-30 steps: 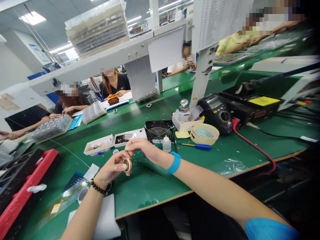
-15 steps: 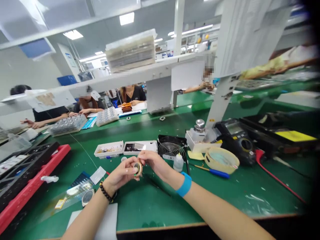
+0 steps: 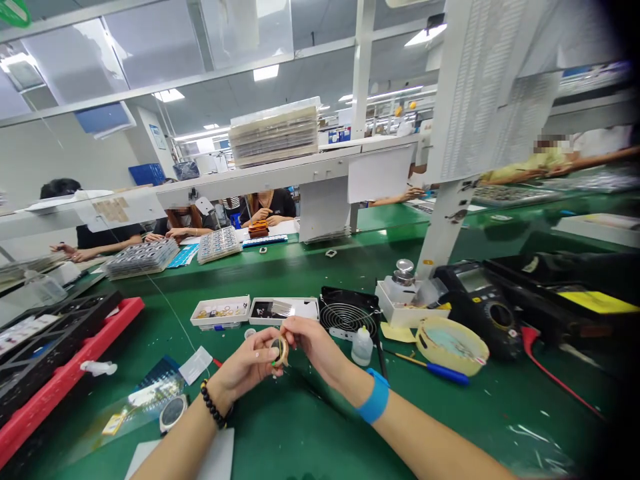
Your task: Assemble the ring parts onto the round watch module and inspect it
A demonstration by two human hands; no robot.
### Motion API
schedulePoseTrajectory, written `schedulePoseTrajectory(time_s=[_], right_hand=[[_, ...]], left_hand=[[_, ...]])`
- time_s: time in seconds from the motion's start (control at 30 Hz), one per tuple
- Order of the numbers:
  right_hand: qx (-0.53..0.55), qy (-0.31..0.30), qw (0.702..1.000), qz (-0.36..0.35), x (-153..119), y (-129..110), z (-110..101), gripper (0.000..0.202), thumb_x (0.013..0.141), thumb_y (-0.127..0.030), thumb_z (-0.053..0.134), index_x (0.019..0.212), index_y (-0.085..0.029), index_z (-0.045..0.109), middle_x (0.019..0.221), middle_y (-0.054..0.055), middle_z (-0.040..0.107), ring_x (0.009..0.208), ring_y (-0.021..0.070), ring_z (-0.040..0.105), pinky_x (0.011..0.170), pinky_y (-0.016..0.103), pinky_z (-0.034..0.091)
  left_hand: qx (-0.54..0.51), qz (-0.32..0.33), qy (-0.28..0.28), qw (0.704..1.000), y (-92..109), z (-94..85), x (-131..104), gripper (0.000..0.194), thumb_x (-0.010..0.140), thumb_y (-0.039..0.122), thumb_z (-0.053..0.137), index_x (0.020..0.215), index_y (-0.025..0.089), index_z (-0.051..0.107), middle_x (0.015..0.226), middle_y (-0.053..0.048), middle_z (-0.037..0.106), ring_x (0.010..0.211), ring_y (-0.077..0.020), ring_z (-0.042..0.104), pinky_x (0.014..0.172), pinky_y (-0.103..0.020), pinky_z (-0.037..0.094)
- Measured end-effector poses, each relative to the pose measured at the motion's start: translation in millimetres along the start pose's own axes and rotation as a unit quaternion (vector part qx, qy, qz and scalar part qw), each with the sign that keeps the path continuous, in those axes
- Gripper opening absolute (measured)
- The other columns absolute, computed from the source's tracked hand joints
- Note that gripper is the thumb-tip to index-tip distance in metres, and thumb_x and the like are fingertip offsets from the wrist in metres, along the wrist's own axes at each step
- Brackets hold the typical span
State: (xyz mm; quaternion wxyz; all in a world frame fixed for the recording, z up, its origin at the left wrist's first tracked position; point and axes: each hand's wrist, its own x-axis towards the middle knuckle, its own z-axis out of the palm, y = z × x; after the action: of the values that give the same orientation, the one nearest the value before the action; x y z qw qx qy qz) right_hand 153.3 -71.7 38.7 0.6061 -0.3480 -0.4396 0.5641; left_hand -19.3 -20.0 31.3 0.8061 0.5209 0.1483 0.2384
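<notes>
Between the thumb and fingers of my left hand point(image 3: 257, 357) is a round, gold-rimmed watch case point(image 3: 283, 351), tilted on edge with a dark inside. A small green spot shows by the thumb. At the upper right rim of the case, the fingertips of my right hand point(image 3: 307, 340) are pinched together and touch it. Exactly what those fingertips grip is too small to make out. Another round watch case point(image 3: 173, 414) with a pale face lies beside my left forearm. Under that forearm is a white sheet point(image 3: 220, 457), partly covered.
Beyond my hands stand two white parts trays point(image 3: 220, 311) point(image 3: 310, 308), a black fan point(image 3: 349, 312) and a small squeeze bottle point(image 3: 362, 347). To the right lie a blue-handled screwdriver point(image 3: 447, 373), a yellowish bowl point(image 3: 453, 343) and a multimeter point(image 3: 483, 310). A red-edged black rack point(image 3: 95, 350) borders the left.
The view has tilted up slightly, so the bench sits lower in the picture. My left hand still holds the watch case, which has turned a little more edge-on; my right fingertips stay at its rim.
</notes>
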Motion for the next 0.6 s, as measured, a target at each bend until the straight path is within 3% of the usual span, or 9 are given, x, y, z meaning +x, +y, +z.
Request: schedulePoseTrajectory(time_s=[0.27,0.43,0.6], right_hand=[[-0.044,0.005,0.999,-0.027,-0.1,-2.2,-4.3,0.030,0.080,-0.045,0.069,0.066,-0.019,0.061,0.064,-0.001,0.054,0.065,0.0153,0.048,0.068,0.031,0.039],[-0.096,-0.001,0.992,-0.078,-3.0,-3.0,-4.6,0.031,0.085,-0.048,0.068,0.075,-0.020,0.062,0.068,-0.002,0.056,0.066,0.0149,0.050,0.067,0.030,0.041],[-0.246,-0.002,0.956,-0.157,-7.9,-8.2,-1.4,0.020,0.092,-0.037,0.067,0.082,-0.020,0.063,0.078,0.000,0.063,0.074,0.0159,0.057,0.072,0.030,0.045]], left_hand=[[-0.039,0.011,0.048,0.998,1.3,2.9,0.7,0.046,0.072,0.030,0.092,0.111,0.017,0.072,0.098,-0.004,0.065,0.069,-0.0064,0.060,0.062,-0.017,0.055],[-0.046,0.000,0.078,0.996,-0.2,2.9,2.1,0.047,0.072,0.028,0.093,0.113,0.015,0.075,0.091,-0.004,0.067,0.068,-0.0068,0.062,0.065,-0.017,0.057],[-0.029,-0.005,0.125,0.992,1.3,-0.1,5.7,0.045,0.069,0.027,0.094,0.108,0.015,0.077,0.089,-0.004,0.069,0.071,-0.0087,0.065,0.071,-0.019,0.058]])
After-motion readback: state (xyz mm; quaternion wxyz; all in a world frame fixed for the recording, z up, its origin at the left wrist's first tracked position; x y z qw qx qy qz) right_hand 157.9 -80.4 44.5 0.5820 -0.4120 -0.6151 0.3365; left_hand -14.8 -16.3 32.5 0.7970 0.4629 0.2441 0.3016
